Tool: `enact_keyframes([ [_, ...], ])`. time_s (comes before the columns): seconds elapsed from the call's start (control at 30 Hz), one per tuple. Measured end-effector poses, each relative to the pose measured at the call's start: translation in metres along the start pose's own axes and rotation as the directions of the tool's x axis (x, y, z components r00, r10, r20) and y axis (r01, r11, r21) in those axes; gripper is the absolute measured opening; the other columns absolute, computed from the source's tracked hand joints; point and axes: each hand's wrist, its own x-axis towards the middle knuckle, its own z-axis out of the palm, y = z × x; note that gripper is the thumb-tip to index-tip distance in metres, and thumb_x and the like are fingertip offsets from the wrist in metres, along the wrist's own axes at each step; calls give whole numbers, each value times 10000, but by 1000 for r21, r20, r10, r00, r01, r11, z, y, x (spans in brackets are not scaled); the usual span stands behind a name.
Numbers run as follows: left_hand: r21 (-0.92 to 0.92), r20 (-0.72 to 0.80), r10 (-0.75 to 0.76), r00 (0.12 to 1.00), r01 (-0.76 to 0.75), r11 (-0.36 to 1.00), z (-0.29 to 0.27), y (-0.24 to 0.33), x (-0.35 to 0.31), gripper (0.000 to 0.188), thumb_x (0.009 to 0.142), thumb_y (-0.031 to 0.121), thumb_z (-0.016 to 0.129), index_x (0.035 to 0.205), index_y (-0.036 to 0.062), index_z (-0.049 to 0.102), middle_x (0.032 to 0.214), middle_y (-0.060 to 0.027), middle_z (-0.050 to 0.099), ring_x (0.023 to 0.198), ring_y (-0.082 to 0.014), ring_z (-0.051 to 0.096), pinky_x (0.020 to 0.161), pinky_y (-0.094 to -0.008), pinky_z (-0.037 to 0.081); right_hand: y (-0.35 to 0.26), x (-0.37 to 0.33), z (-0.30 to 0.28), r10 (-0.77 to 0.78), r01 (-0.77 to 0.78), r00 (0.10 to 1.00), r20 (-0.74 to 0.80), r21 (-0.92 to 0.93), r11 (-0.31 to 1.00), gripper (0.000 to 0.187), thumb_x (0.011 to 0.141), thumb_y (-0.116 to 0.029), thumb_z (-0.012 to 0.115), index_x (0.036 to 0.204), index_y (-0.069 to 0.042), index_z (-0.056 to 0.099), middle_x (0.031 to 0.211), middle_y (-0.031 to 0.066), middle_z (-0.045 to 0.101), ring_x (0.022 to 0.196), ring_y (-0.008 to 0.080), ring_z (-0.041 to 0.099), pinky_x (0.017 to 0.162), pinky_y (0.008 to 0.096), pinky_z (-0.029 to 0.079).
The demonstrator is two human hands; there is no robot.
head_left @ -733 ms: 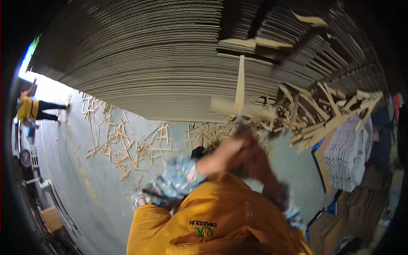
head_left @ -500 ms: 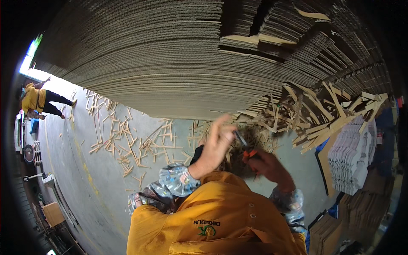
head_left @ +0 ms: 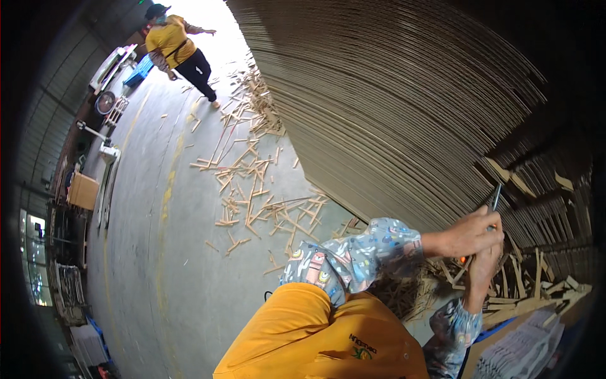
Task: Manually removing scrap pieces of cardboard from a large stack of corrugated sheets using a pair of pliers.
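Note:
A hand tool (head_left: 497, 196) with a slim grey metal end and a bit of orange handle points up toward the stacked cardboard. Its exact kind is too small and covered to tell. My right hand (head_left: 483, 271) is closed round its handle from below. Over the handle's upper part my left hand (head_left: 468, 235) is closed too, pressed against the right one. Just beyond the metal end is the stack of cardboard sheets (head_left: 391, 120), its edges facing me. A loose torn strip (head_left: 497, 169) sticks out of a dark gap there.
Cardboard strips (head_left: 249, 189) litter the grey floor. More scraps (head_left: 536, 278) pile below the stack at right, beside stacked pale sheets (head_left: 521, 347). A person (head_left: 173, 47) in a yellow top stands far left, near a pallet jack (head_left: 108, 155) and a brown box (head_left: 83, 191).
My view has turned toward the right. The left hand, open and apart before, has come together with the right on the tool. Both hands with the tool are now up against the stack's right part.

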Motion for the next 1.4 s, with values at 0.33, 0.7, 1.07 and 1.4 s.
enact_keyframes([
  [0.33,30,20,248,969,-248,968,2,-33,1,215,905,261,488,1007,73,507,925,-138,403,879,-300,468,765,-403,385,39,2,2,-40,39,999,-2,-77,996,409,940,-293,444,1111,73,504,1005,165,566,937,235,560,811,351,450],
  [0.7,33,98,43,994,-47,998,49,-85,-94,203,923,196,545,1077,66,521,1034,-155,546,1013,-325,480,859,-392,431,97,-113,-6,129,-109,964,232,-99,989,127,906,-139,533,914,-12,532,835,126,596,757,287,582,694,358,463],
  [1.07,-264,-383,-139,913,36,964,2,-45,-65,417,992,202,422,1362,38,326,1110,-85,554,971,-166,528,862,-302,440,19,-42,-46,212,-210,940,266,-36,977,163,908,-169,578,943,-10,594,665,64,560,603,140,546,547,286,422],
  [1.4,-97,-55,68,996,-74,993,-2,12,1,381,967,271,439,1262,35,487,1027,-74,513,936,-125,497,842,-284,422,9,18,-14,-423,440,898,125,-292,849,148,864,-109,536,897,33,561,772,157,590,599,235,551,566,382,442],
])
